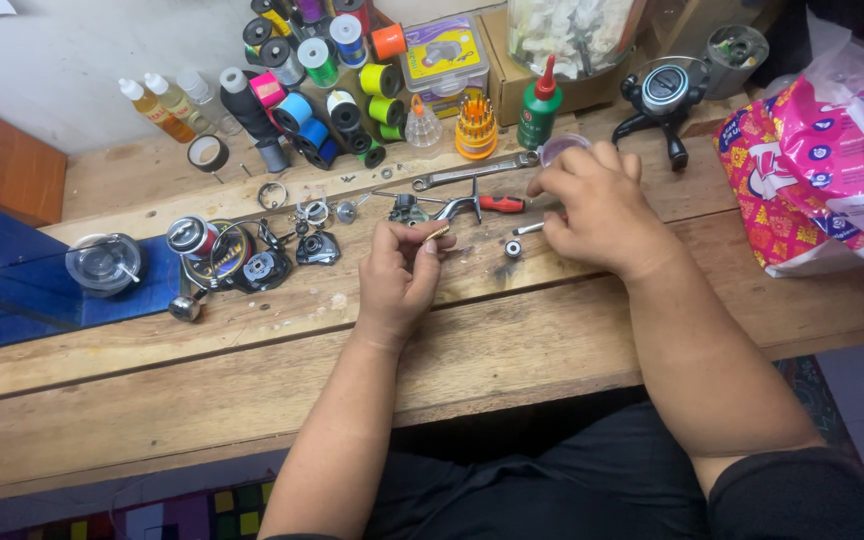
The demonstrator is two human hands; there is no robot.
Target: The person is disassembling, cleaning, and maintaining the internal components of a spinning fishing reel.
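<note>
Workbench (202, 400) of bare wooden planks runs across the near field, with both forearms resting over its near edge.

Left hand (399, 270): closed in a pinch on a small brass-coloured pin (438, 233). The pin's long axis runs from the fingertips toward the far right, and its free end points at the right hand.

Right hand (592, 205): lies to the right of the left hand and slightly farther away, palm down, fingers curled. Whether it grips anything cannot be told; its fingertips are just beside a short metal shaft (528, 228). A small round bearing (513, 248) lies on the wood between the two hands, nearer the right hand.

Beyond the hands: a red-handled screwdriver (500, 204), a crank-shaped metal handle (457, 207) and an open-ended spanner (472, 172). Loose fishing-reel parts, among them a spool (190, 236), are scattered to the far left of the left hand.

Along the far edge stand thread spools (327, 80), a green oil bottle (538, 105) and an assembled spinning reel (664, 95).
</note>
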